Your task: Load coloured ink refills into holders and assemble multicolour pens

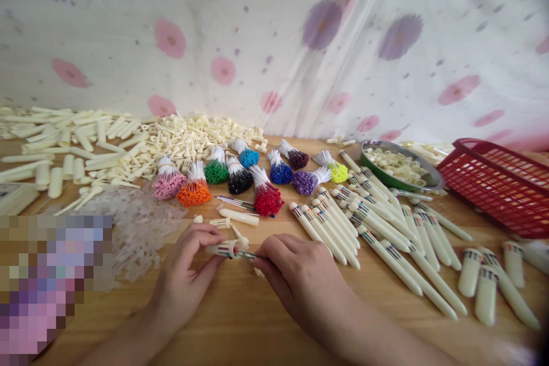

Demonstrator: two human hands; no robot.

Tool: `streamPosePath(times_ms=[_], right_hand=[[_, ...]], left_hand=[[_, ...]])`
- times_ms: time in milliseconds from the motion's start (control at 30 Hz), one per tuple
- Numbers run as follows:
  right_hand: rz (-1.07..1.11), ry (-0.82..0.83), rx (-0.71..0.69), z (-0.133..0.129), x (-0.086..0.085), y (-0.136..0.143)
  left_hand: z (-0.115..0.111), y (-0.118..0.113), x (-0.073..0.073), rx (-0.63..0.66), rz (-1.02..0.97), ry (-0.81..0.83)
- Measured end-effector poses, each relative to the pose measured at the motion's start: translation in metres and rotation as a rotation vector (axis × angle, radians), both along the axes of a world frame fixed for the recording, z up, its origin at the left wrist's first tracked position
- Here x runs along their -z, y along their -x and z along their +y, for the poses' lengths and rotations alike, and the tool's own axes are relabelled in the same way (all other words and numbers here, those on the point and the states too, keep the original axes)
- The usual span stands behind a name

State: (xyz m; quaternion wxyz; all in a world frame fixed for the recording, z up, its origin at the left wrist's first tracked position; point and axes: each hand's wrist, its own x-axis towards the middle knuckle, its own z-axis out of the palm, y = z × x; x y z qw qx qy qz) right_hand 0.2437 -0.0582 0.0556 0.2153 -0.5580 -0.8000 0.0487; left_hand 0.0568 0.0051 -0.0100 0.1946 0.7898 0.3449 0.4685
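Both grips closed on the part-built pen [229, 250] just above the near worktop [240, 320], left hand [189, 266] pinching its light, stiff barrel, right hand [295, 269] its thin, bendable refills

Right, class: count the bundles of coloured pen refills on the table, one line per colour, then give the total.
Pink bundle: 1
Orange bundle: 1
Green bundle: 1
Black bundle: 1
Red bundle: 1
Light blue bundle: 1
Dark blue bundle: 1
Dark purple bundle: 1
Violet bundle: 1
Yellow-green bundle: 1
Total: 10
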Motion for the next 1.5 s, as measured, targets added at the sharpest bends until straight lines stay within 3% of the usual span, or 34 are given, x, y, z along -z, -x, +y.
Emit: streamPosePath(times_ms=[367,567,667,867,1000,1167,1267,1500], right_hand=[[-0.075,-0.086,-0.047,0.003,0.003,-0.004],[-0.023,-0.072,-0.023,0.003,-0.001,-0.008],[-0.060,0.034,0.066,0.007,0.002,-0.017],[-0.407,0.349,0.231,0.020,0.022,-0.033],[-0.351,0.307,0.333,0.031,0.029,-0.046],[-0.210,0.179,0.546,0.068,0.024,-0.067],[-0.218,0.179,0.565,0.104,0.017,-0.069],[-0.298,0.361,0.590,0.172,0.008,-0.057]], left_hand=[[-0.002,-0.002,-0.011,0.078,0.087,-0.125],[-0.001,0.000,-0.005,-0.017,0.030,-0.066],[0.001,0.002,-0.002,-0.050,-0.007,-0.050],[0.004,0.003,-0.001,-0.058,-0.022,-0.042],[0.005,0.005,0.002,-0.071,-0.040,-0.034],[0.005,0.005,0.007,-0.056,-0.042,0.008],[0.004,0.004,0.006,-0.036,-0.043,-0.017],[0.005,0.006,0.004,-0.062,0.041,-0.066]])
